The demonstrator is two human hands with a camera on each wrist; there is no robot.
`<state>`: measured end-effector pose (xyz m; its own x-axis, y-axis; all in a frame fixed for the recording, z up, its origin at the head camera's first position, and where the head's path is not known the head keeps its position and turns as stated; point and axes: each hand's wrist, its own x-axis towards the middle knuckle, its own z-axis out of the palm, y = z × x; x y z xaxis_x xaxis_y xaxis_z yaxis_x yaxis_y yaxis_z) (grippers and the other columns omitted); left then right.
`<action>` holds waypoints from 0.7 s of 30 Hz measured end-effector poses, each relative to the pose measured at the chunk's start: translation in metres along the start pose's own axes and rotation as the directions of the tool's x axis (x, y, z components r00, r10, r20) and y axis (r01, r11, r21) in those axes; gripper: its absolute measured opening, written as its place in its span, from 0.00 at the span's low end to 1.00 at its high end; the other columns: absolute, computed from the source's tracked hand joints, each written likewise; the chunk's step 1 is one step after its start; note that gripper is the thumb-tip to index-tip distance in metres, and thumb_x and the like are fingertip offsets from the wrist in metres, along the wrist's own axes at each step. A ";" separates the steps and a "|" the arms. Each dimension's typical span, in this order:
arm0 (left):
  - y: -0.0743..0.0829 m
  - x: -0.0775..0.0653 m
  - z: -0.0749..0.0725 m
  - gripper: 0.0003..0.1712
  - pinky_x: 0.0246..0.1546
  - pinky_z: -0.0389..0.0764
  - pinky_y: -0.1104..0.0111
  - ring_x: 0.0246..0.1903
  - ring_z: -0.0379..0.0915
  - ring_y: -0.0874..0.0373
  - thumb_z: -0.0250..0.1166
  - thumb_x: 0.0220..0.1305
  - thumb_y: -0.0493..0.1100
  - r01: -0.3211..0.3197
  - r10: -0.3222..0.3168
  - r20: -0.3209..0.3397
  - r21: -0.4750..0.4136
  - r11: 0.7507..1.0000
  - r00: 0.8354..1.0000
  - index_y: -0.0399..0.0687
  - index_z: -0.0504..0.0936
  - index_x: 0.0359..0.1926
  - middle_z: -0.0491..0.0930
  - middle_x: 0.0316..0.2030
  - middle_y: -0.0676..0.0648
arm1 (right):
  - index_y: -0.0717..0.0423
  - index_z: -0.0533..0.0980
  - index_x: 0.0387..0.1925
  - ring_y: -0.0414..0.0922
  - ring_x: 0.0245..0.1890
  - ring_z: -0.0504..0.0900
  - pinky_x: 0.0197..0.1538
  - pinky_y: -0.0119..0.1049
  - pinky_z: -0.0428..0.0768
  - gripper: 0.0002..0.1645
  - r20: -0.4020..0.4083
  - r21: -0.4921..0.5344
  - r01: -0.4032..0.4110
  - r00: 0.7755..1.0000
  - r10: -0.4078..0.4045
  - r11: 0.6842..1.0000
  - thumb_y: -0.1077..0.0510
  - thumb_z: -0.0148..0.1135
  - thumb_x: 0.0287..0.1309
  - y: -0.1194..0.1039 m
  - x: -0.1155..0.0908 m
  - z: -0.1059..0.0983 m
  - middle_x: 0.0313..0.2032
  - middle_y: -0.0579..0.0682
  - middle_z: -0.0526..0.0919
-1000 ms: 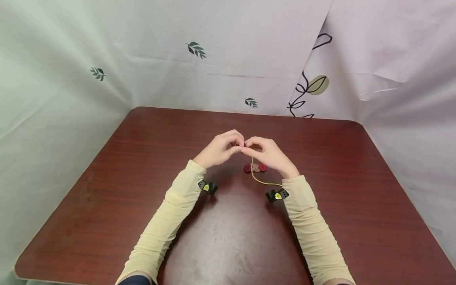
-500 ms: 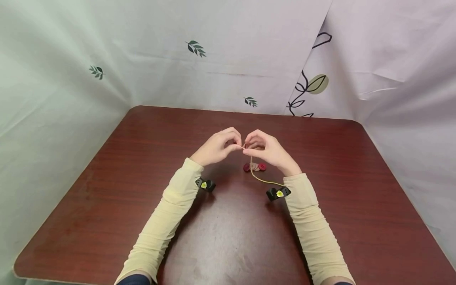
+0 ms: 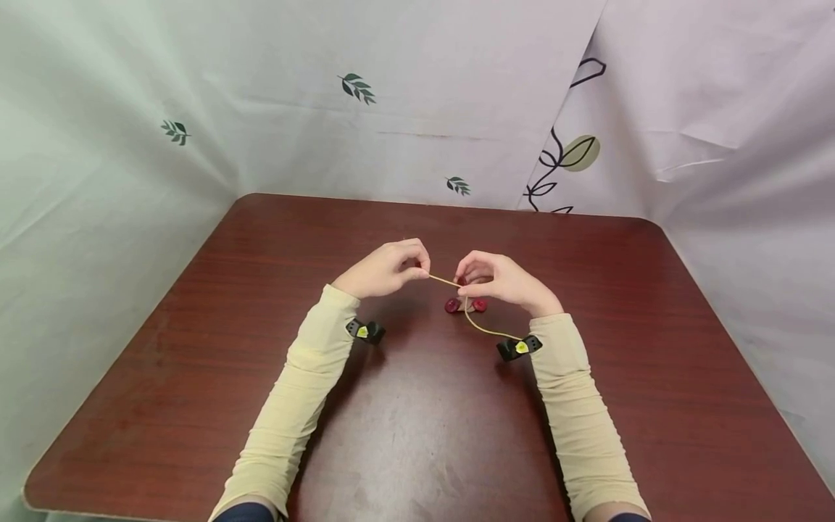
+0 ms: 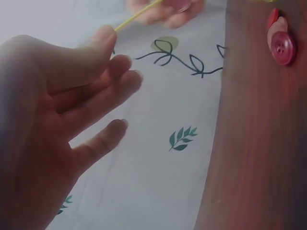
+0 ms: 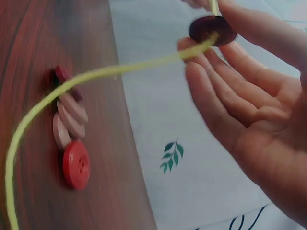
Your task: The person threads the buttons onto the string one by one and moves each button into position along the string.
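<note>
My left hand (image 3: 385,268) pinches a yellow cord (image 4: 136,17) between thumb and index finger, its other fingers apart in the left wrist view. The cord runs slanting across to my right hand (image 3: 509,283). There, thumb and fingers hold a dark red button (image 5: 199,29) by its edge, and the cord passes through it. Beyond the button the cord (image 5: 115,71) hangs in a curve toward the right wrist. Below the hands lie a red button (image 5: 76,165), several pale pink buttons (image 5: 72,117) and another dark red button (image 4: 283,49), bunched in a row.
The brown wooden table (image 3: 196,406) reaches out on both sides of the arms. White cloth (image 3: 293,130) with printed leaves hangs behind it and at the sides. A small black camera (image 3: 372,332) sits on the left wrist, another camera (image 3: 512,349) on the right.
The hands, close together a second ago, have drawn apart, the left one moving left and the right one right. A stretch of cord now shows between them.
</note>
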<state>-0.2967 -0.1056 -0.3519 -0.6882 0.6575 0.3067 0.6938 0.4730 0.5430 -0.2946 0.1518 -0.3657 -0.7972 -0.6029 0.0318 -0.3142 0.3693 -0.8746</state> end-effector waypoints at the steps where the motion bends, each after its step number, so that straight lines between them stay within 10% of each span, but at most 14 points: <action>1: 0.000 0.000 -0.001 0.04 0.37 0.73 0.64 0.32 0.69 0.60 0.65 0.63 0.38 0.007 -0.007 0.007 0.000 1.000 1.000 0.47 0.77 0.33 0.75 0.32 0.51 | 0.61 0.75 0.44 0.43 0.41 0.83 0.49 0.35 0.81 0.18 0.017 -0.006 -0.010 1.000 0.011 1.000 0.64 0.71 0.52 0.002 -0.001 -0.002 0.38 0.55 0.83; 21: -0.010 -0.008 -0.017 0.03 0.37 0.71 0.68 0.31 0.71 0.58 0.64 0.65 0.39 0.117 -0.119 0.074 0.040 0.992 0.990 0.47 0.77 0.34 0.76 0.31 0.50 | 0.60 0.77 0.43 0.45 0.40 0.83 0.46 0.31 0.80 0.13 0.144 -0.055 -0.097 0.984 0.104 0.994 0.64 0.67 0.55 0.037 -0.015 -0.026 0.38 0.56 0.83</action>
<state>-0.3020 -0.1254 -0.3465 -0.7485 0.6380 0.1806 0.6166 0.5695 0.5435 -0.3078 0.1931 -0.3862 -0.7429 -0.6569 -0.1290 -0.2636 0.4641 -0.8456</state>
